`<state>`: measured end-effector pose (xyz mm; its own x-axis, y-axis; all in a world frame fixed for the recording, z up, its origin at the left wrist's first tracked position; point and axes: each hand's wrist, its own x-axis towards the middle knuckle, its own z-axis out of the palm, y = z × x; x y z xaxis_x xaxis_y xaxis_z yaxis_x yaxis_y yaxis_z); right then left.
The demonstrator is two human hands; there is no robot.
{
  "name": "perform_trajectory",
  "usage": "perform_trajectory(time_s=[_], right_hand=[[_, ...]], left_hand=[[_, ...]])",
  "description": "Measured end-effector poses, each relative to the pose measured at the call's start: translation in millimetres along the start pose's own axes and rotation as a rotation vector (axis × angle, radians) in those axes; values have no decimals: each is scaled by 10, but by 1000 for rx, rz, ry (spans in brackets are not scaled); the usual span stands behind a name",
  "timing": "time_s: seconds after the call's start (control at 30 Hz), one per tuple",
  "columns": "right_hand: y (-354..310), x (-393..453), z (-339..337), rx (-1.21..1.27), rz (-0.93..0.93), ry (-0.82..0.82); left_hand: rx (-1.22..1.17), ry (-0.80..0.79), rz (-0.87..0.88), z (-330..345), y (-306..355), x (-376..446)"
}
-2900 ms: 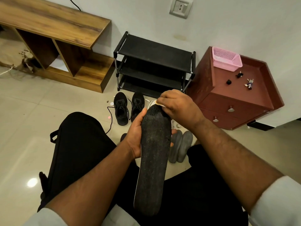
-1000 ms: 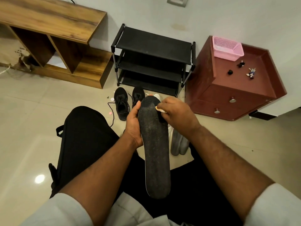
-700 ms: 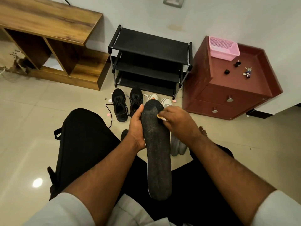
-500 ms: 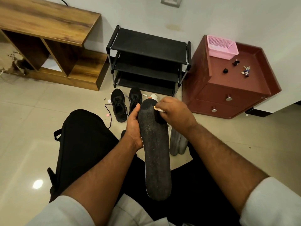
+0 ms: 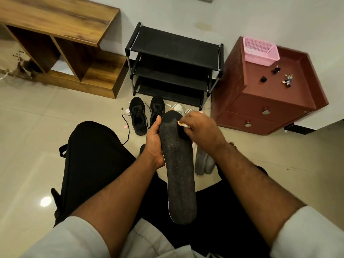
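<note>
A long black insole (image 5: 178, 170) stands tilted over my lap, toe end pointing away from me. My left hand (image 5: 155, 144) grips its left edge near the toe, thumb along the rim. My right hand (image 5: 201, 129) pinches a small pale wad (image 5: 181, 124) and presses it against the insole's toe area. What the wad is made of I cannot tell.
A pair of black sneakers (image 5: 138, 116) and white shoes (image 5: 178, 108) lie on the tiled floor before a black shoe rack (image 5: 175, 66). Grey insoles (image 5: 203, 162) lie under my right wrist. A red drawer cabinet (image 5: 268, 95) carries a pink basket (image 5: 260, 51). A wooden shelf (image 5: 61, 43) stands left.
My right hand has shifted the wad slightly back and forth over the insole's toe area. The insole has come down and closer to my lap since the oldest frame. My left grip is unchanged.
</note>
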<state>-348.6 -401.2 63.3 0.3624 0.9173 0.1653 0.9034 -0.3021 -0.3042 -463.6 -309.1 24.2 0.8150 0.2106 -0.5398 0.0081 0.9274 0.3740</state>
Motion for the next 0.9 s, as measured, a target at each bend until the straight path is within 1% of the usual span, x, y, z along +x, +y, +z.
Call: perform_trajectory(time_s=[0.1, 0.2, 0.3, 0.4, 0.5, 0.63, 0.77, 0.9], right_hand=[[-62, -144, 30, 27, -55, -65], [-71, -340, 32, 59, -85, -95], [-32, -308, 11, 60, -68, -70], [15, -101, -17, 24, -9, -5], [35, 59, -9, -1, 39, 19], [-25, -123, 67, 17, 12, -7], [-58, -364, 86, 49, 1, -58], [84, -143, 34, 26, 65, 8]], left_hand=[[-15, 35, 5, -14, 28, 14], [13, 50, -24, -17, 28, 50], [25, 24, -57, 1, -8, 35], [8, 1, -72, 45, -55, 11], [-15, 2, -68, 65, -87, 25], [-18, 15, -43, 36, -72, 81], [-12, 29, -67, 18, -65, 155], [5, -12, -87, 116, -131, 149]])
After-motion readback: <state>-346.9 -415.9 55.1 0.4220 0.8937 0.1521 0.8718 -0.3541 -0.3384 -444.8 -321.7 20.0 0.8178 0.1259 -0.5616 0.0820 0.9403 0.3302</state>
